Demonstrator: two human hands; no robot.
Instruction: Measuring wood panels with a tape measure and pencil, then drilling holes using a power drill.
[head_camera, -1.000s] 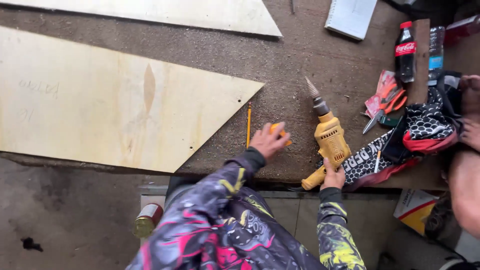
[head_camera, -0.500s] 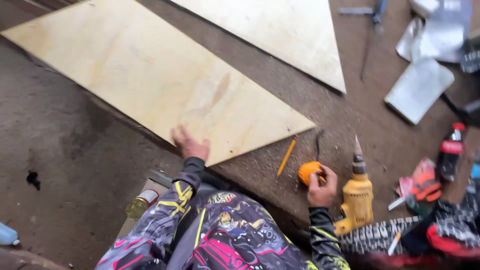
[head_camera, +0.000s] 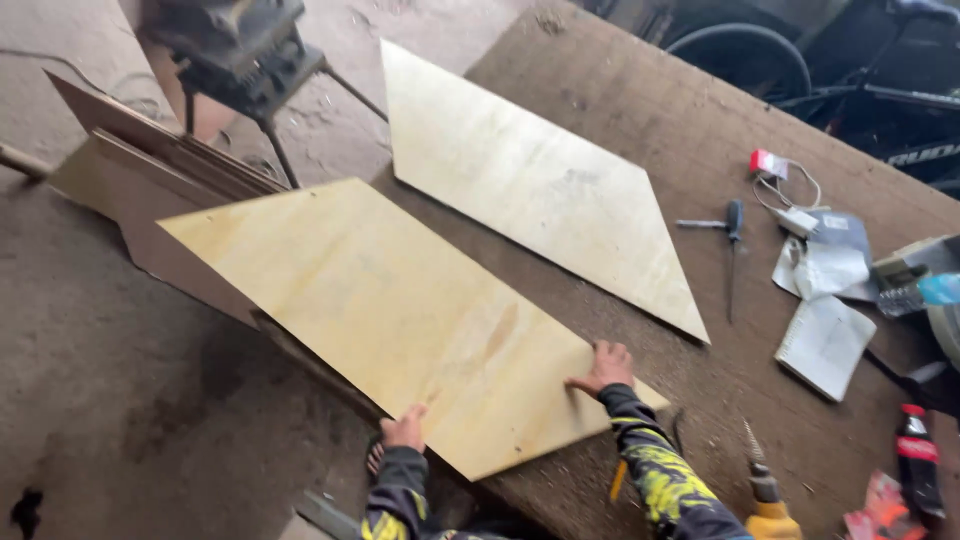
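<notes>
Both hands lie flat, fingers spread, on the near plywood sheet (head_camera: 400, 310): left hand (head_camera: 404, 430) apparently gripping its edge, right hand (head_camera: 605, 366) pressing on top.

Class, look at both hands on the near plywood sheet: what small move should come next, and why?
Probably slide the near sheet fully onto the table. The left hand grips its near edge, the right hand lies flat on top, and the sheet's left part overhangs the table edge, above the floor.
</notes>
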